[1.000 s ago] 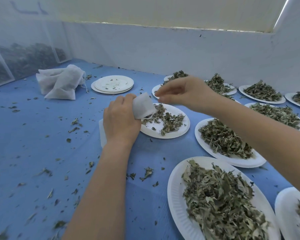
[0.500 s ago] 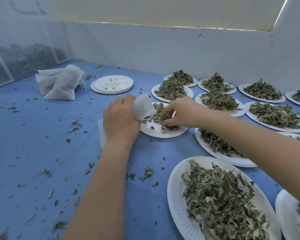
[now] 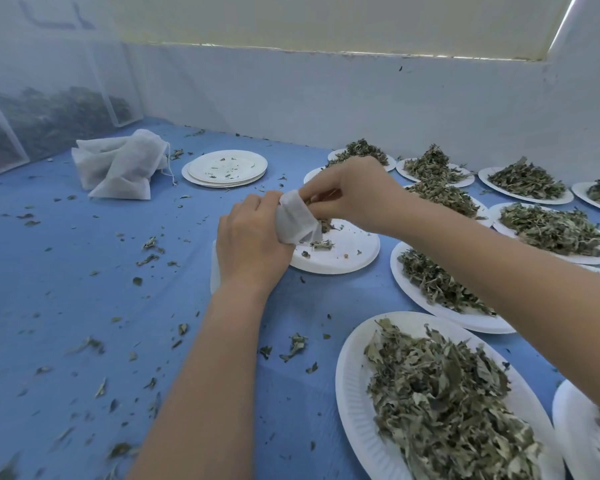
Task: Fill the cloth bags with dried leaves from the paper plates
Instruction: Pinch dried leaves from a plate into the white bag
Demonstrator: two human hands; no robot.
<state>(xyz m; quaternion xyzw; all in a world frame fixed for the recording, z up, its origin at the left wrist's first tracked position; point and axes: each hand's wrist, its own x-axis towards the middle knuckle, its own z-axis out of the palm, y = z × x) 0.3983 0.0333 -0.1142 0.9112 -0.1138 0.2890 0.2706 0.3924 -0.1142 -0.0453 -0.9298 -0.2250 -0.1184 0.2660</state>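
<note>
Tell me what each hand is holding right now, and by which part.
The left hand grips a small cloth bag by its upper edge near the mouth, above a nearly emptied paper plate. The right hand pinches dried leaves at the bag's opening.

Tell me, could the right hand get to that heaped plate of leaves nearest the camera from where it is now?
Probably yes. The heaped plate lies open below the right forearm with nothing over it. But the right hand is busy pinching leaves at the mouth of the cloth bag, so it would need to finish first.
</note>
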